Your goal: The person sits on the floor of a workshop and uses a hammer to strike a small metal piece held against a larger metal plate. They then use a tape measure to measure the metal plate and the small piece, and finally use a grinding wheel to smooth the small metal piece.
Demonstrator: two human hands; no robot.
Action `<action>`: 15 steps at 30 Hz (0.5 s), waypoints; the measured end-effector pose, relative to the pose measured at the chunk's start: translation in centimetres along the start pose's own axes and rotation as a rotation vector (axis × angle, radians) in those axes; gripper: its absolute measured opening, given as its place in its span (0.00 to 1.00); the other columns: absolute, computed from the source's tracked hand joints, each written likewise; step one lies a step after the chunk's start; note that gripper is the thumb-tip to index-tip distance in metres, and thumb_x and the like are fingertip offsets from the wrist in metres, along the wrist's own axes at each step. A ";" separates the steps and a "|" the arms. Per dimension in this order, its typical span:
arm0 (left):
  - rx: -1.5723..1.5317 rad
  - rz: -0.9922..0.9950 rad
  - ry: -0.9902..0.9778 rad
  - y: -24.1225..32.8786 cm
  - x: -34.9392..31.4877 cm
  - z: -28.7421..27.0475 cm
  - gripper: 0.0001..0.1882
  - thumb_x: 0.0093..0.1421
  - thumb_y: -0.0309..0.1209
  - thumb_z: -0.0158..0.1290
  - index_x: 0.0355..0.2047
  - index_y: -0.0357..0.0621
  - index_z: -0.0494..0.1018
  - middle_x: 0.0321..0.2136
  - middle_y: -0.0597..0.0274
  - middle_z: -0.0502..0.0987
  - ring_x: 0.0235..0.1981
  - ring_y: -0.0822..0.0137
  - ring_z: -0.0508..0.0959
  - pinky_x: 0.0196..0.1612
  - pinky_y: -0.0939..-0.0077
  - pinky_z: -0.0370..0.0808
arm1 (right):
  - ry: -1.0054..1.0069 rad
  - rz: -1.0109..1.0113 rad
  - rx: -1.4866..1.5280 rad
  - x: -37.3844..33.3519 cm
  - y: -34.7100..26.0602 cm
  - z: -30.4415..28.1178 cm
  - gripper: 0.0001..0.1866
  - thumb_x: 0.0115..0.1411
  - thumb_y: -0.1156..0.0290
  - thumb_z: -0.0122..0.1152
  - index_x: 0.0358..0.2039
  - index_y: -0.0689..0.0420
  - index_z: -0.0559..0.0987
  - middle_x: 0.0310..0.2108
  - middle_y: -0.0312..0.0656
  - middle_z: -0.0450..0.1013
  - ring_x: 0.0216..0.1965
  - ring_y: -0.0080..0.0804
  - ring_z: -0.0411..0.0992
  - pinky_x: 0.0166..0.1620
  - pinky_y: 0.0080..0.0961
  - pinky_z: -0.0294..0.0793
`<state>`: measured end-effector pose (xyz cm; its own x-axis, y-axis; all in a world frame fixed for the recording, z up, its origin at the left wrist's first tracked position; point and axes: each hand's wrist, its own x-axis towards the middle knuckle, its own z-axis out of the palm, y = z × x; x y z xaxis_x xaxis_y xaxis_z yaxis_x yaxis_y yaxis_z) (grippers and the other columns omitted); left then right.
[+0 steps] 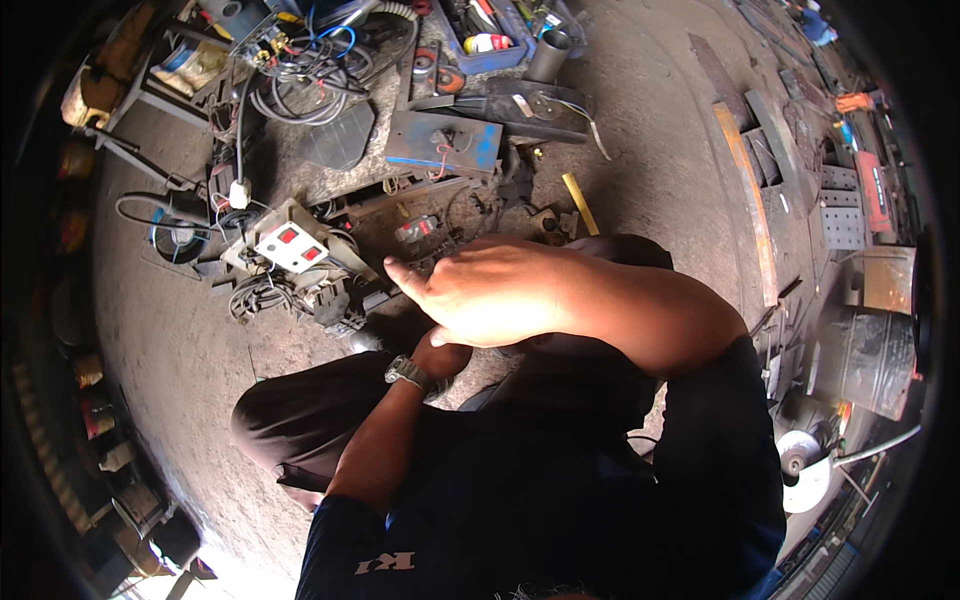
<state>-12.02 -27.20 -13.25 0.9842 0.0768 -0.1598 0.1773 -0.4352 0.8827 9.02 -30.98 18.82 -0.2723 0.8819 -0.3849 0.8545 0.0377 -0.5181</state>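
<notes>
Fingers (415,278) of the right hand (490,295) are lying straight and pressed together, pointing toward the person's left, pinching nothing; the palm is facing down and the hand is hovering raised in front of the camera, the forearm crossing the view from the right. The left hand (440,358) is sitting directly beneath it, mostly hidden; whether its fingers are spread or closed cannot be told, nor whether it is holding anything. A metal wristwatch (408,373) is showing on the left wrist.

Nearest the fingertips, on the concrete floor (190,350), a grey switch box with two red rocker buttons (290,247) is lying tilted among black cables (250,295), apart from both hands. Just beyond, dark metal parts and brackets (420,225) are crowding the floor, with a yellow strip (580,203) beside them.

Judgement: no work is in contact at this moment; neither hand is visibly engaging a part, so the job appears paused or between steps, with the assembly on the floor looking unfinished.

Further out, a blue-painted steel plate (442,143), a coil of wires (305,75), a blue tray of tools (490,40) and a short steel pipe (548,55) are lying. Rusty steel bars (745,180) are lining the right side.
</notes>
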 end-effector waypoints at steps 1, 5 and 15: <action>0.008 0.055 0.022 -0.5 -0.1 0.3 0.08 0.62 0.29 0.49 0.35 0.40 0.76 0.32 0.45 0.80 0.36 0.47 0.80 0.40 0.55 0.77 | 0.042 -0.024 0.004 0.0 0.4 0.5 0.44 0.66 0.59 0.62 0.70 0.75 0.54 0.26 0.58 0.78 0.31 0.52 0.81 0.39 0.43 0.81; 0.079 0.119 0.061 0.4 0.2 -0.2 0.07 0.62 0.28 0.50 0.35 0.41 0.77 0.32 0.46 0.81 0.36 0.46 0.80 0.38 0.55 0.77 | 0.029 -0.019 -0.010 0.0 0.7 0.8 0.44 0.65 0.60 0.62 0.69 0.76 0.54 0.27 0.58 0.79 0.32 0.51 0.81 0.39 0.43 0.81; 0.210 0.221 0.095 0.2 -0.1 -0.3 0.05 0.60 0.25 0.50 0.33 0.40 0.76 0.31 0.46 0.80 0.34 0.45 0.80 0.37 0.54 0.77 | 0.022 -0.015 -0.019 -0.1 0.2 0.4 0.44 0.66 0.58 0.62 0.69 0.77 0.54 0.25 0.56 0.78 0.30 0.50 0.81 0.39 0.42 0.81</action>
<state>-12.07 -27.01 -12.91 0.9963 0.0392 0.0764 -0.0351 -0.6258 0.7792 9.06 -31.22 18.45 -0.2752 0.8914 -0.3600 0.8586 0.0594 -0.5091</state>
